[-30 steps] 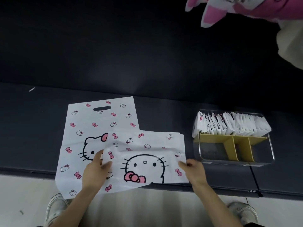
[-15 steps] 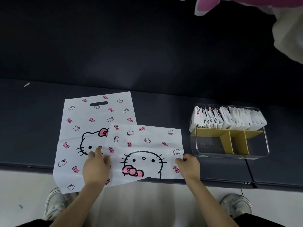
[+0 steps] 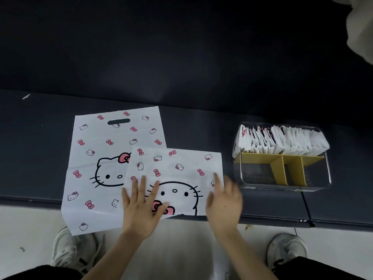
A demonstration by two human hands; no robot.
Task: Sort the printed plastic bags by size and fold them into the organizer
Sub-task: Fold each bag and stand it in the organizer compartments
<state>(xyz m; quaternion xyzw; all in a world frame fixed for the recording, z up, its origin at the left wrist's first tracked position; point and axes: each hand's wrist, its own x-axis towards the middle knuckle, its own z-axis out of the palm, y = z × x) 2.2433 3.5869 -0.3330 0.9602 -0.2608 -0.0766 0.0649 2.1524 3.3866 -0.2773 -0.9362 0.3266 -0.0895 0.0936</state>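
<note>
Pale floor (image 3: 181,249), nearest item: your two grey shoes, left shoe (image 3: 74,251) and right shoe (image 3: 286,251), stand on it, well apart.

Left hand (image 3: 141,209): yours, laid flat on the near left part of the smaller bag (image 3: 177,168). Its fingers (image 3: 142,184) are straight and spread wide, pressing the plastic down and gripping nothing.

Right hand (image 3: 224,203): yours, blurred, at the right edge of the same bag. Its fingers (image 3: 217,178) look straight and loosely parted, curled round nothing; you cannot tell whether they touch the plastic.

Smaller bag: white, printed with a cat face and pink bows, flat on the dark worktop (image 3: 36,158), its near edge at the worktop's front edge. It overlaps the right side of the larger bag (image 3: 105,150).

Larger bag: same print, handle slot at the far end, flat, its near left corner overhanging the floor.

Organizer (image 3: 260,176): a clear box to your right, apart from both bags, on the same worktop. Yellow dividers (image 3: 279,166) split it. The near compartments show no bags; the far one holds a packed row of folded bags (image 3: 290,140), upright.

Farthest: a pale cloth shape (image 3: 361,27) at the upper right corner, not identifiable.
</note>
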